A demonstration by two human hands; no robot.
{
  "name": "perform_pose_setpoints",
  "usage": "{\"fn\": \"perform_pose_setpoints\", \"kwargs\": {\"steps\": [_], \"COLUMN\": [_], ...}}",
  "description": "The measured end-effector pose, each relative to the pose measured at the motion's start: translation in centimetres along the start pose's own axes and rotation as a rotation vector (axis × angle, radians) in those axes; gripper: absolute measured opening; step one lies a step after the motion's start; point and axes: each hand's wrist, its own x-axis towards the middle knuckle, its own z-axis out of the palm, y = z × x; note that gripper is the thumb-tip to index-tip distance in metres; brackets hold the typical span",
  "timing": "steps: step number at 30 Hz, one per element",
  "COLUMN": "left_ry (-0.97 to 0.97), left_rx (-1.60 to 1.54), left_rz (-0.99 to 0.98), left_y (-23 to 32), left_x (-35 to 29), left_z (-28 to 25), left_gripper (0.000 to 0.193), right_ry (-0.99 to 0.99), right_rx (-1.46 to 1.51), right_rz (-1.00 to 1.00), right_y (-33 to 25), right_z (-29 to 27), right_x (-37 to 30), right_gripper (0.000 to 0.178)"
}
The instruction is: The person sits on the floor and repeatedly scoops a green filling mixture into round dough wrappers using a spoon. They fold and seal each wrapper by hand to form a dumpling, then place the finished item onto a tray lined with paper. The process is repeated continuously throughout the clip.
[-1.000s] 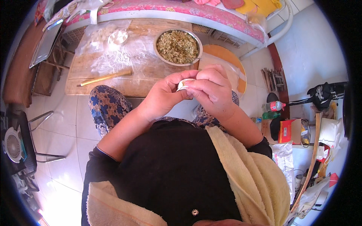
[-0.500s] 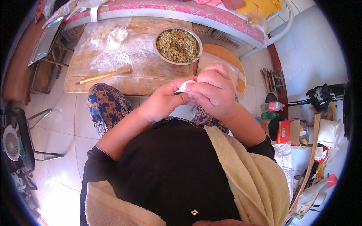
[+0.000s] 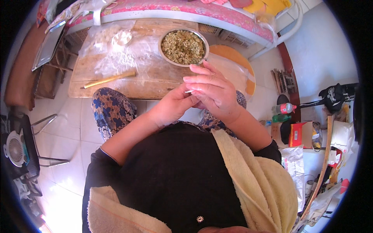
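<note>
In front of my body both hands meet over a small white dough dumpling (image 3: 189,91), of which only a sliver shows between the fingers. My left hand (image 3: 173,104) is closed around it from the left, thumb on the near side. From the right, my right hand (image 3: 217,95) pinches at its edge, its other fingers raised and slightly spread. Just beyond the hands, a metal bowl (image 3: 206,58) of chopped greenish filling stands at the table's far right. A yellowish rolling pin (image 3: 110,79) lies on the table's near left part.
The wooden table (image 3: 149,91) carries a floured plastic sheet (image 3: 134,58) with pale dough pieces and a small white bowl (image 3: 122,38). A round yellow board (image 3: 227,50) is at right. Behind runs a bed edge (image 3: 175,11). A fan (image 3: 15,148) stands left; bottles (image 3: 283,108) and boxes lie right.
My right hand's fingers have uncurled and lifted apart from their bent grip. Less of the white dough shows now between the hands. The left hand stays nearly in place.
</note>
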Motion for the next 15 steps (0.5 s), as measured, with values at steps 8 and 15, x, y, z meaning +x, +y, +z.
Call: {"fn": "perform_pose_setpoints", "kwargs": {"steps": [8, 15], "left_ry": [-0.081, 0.078], "left_rx": [0.542, 0.464], "left_rz": [-0.103, -0.282], "left_y": [0.1, -4.7], "left_x": [2.0, 4.4], "left_z": [-0.4, -3.0], "left_gripper": [0.023, 0.034], "right_ry": [0.037, 0.651], "right_rx": [0.055, 0.923], "right_rz": [0.059, 0.680], "right_y": [1.8, 6.4], "right_z": [-0.4, -3.6], "right_x": [-1.9, -8.9], "right_gripper": [0.025, 0.021]}}
